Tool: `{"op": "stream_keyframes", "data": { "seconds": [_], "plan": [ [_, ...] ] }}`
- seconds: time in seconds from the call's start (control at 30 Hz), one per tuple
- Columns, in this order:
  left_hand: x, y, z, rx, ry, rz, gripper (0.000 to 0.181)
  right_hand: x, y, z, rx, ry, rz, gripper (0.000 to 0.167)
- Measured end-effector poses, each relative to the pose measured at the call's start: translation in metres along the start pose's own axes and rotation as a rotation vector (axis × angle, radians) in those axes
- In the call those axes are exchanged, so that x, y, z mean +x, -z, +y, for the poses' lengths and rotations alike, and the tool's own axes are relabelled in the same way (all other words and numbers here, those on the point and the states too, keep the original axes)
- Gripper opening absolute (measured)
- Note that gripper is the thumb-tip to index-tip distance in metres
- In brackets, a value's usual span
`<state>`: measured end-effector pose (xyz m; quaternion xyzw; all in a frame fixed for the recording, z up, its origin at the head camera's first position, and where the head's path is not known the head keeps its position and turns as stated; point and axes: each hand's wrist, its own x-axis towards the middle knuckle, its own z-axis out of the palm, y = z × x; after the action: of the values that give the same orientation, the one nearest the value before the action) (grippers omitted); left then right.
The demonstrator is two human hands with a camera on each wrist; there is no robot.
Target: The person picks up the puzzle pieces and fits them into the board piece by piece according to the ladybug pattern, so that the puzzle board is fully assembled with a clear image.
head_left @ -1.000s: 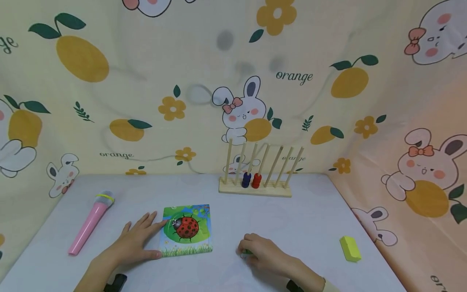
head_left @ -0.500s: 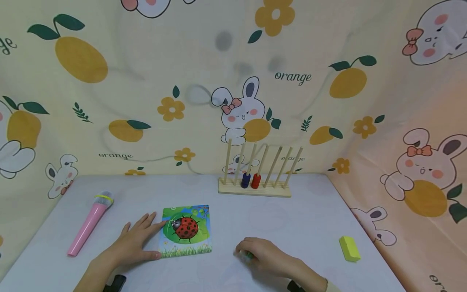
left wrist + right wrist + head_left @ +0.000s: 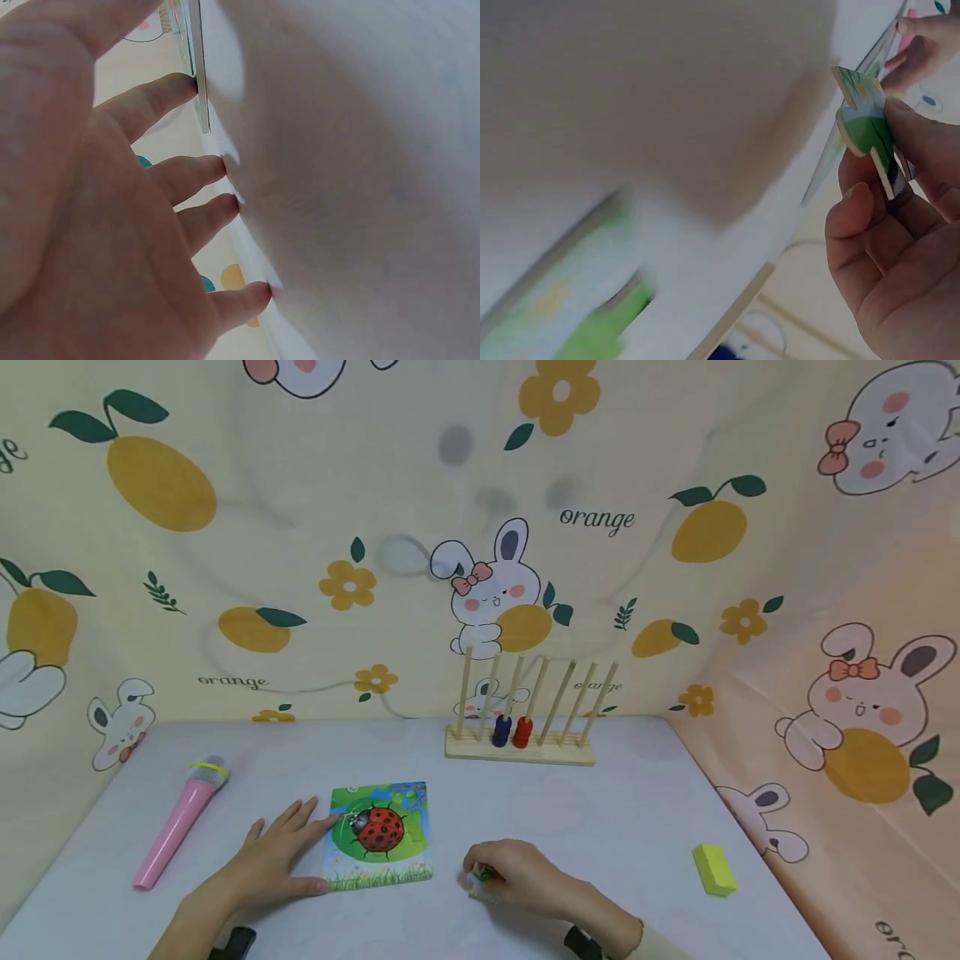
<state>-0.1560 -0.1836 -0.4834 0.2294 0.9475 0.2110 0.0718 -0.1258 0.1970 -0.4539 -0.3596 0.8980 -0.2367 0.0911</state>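
Note:
A square ladybug picture puzzle (image 3: 378, 835) lies on the white table in the head view. My left hand (image 3: 273, 860) is spread beside it, index fingertip and thumb touching its left edge. The left wrist view shows the left fingers (image 3: 202, 221) straight, with their tips on the tabletop. To the right of the puzzle, my right hand (image 3: 517, 877) pinches a small green and pale blue puzzle piece (image 3: 866, 131) between thumb and fingers, just over the table. A second, blurred puzzle piece (image 3: 570, 300) shows low in the right wrist view; what it rests on is unclear.
A pink toy microphone (image 3: 180, 822) lies at the left. At the back stands a wooden peg rack (image 3: 521, 747) with blue and red beads on two pegs. A yellow-green block (image 3: 714, 870) sits near the right edge. A patterned cloth (image 3: 300, 527) hangs behind the table.
My right hand has moved a little left toward the puzzle, and more of the piece shows beneath its fingers. The left hand stays at the puzzle's edge.

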Motion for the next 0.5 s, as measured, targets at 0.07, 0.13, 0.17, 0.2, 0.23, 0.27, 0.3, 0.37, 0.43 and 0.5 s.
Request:
{"op": "stream_keyframes", "data": {
  "seconds": [0.07,0.13,0.17,0.2,0.23,0.27,0.3,0.37,0.43,0.5],
  "plan": [
    [0.0,0.0,-0.001,0.006,-0.007,0.005,0.097,0.012,-0.003,-0.004,-0.007,0.014,-0.006,0.025],
    [0.0,0.0,-0.002,-0.003,-0.001,0.004,0.097,0.025,-0.006,-0.008,-0.004,0.031,-0.014,0.027],
    [-0.001,0.0,-0.002,-0.008,0.001,0.005,0.097,0.033,-0.006,-0.011,-0.001,0.037,-0.017,0.028],
    [-0.001,0.0,-0.002,-0.009,0.003,0.007,0.097,0.04,-0.007,-0.013,0.004,0.041,-0.021,0.03],
    [-0.001,-0.001,-0.002,-0.015,0.007,0.007,0.097,0.046,-0.008,-0.016,0.008,0.047,-0.024,0.031],
    [-0.001,-0.001,-0.003,-0.015,0.005,0.01,0.097,0.053,-0.008,-0.019,0.01,0.049,-0.026,0.031],
    [-0.001,-0.001,-0.002,-0.024,0.009,0.007,0.097,0.059,-0.008,-0.021,0.015,0.047,-0.025,0.031],
    [-0.001,-0.001,-0.002,-0.028,0.007,0.006,0.098,0.069,-0.008,-0.026,0.018,0.044,-0.019,0.03],
    [-0.001,-0.001,-0.002,-0.029,0.006,0.002,0.098,0.078,-0.009,-0.029,0.018,0.052,-0.011,0.028],
    [-0.001,-0.002,-0.002,-0.028,0.006,0.003,0.097,0.085,-0.01,-0.032,0.023,0.066,-0.006,0.028]
  ]
}}
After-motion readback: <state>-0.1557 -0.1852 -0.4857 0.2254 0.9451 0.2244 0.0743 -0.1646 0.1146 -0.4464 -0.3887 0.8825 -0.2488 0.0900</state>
